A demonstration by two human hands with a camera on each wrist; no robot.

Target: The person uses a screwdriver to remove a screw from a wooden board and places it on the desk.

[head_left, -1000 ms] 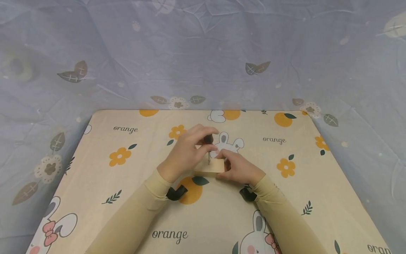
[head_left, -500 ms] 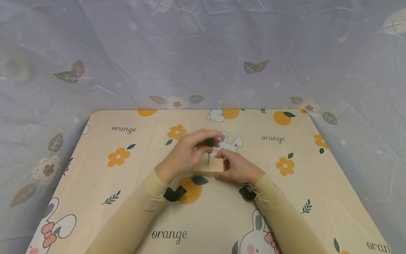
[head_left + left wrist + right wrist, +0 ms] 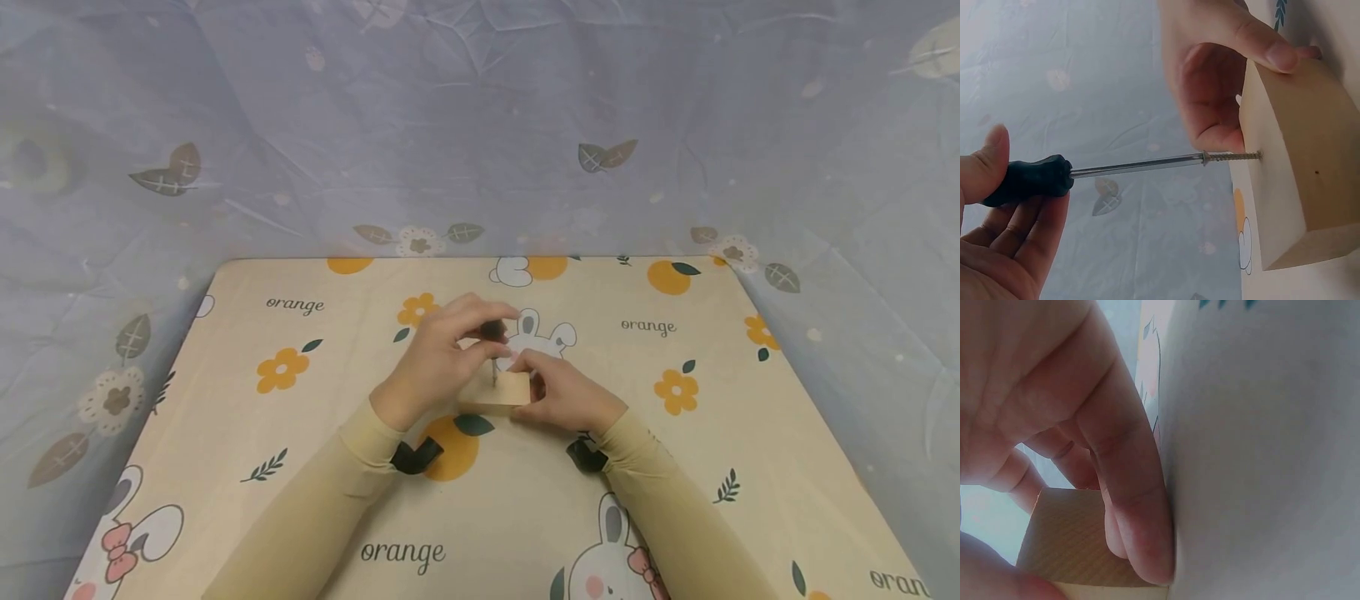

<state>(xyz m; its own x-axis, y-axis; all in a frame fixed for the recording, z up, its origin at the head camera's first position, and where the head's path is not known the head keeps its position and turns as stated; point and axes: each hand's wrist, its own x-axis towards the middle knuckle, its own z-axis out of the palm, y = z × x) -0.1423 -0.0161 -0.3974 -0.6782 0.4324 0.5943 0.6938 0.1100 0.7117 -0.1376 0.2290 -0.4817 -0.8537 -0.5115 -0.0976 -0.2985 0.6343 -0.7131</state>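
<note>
My left hand (image 3: 437,360) holds a screwdriver upright by its dark green handle (image 3: 1034,180), thumb on one side and fingers curled on the other. The metal shaft (image 3: 1141,167) meets the head of a threaded screw (image 3: 1232,157), whose point is in the face of a pale wooden block (image 3: 495,392). Another small dark hole shows on an adjoining side of the block (image 3: 1329,144) in the left wrist view. My right hand (image 3: 567,395) grips the block's right end between thumb and fingers; the right wrist view shows the fingers along the block's end (image 3: 1072,537).
The block rests on a table covered with a cream cloth (image 3: 525,533) printed with oranges, flowers and rabbits. Behind the table and at both sides hangs a grey-blue patterned sheet (image 3: 420,108). A black strap piece (image 3: 417,457) is at each wrist.
The left hand's fingers spread slightly around the handle and then drew back in. The right hand and the block have kept their place.
</note>
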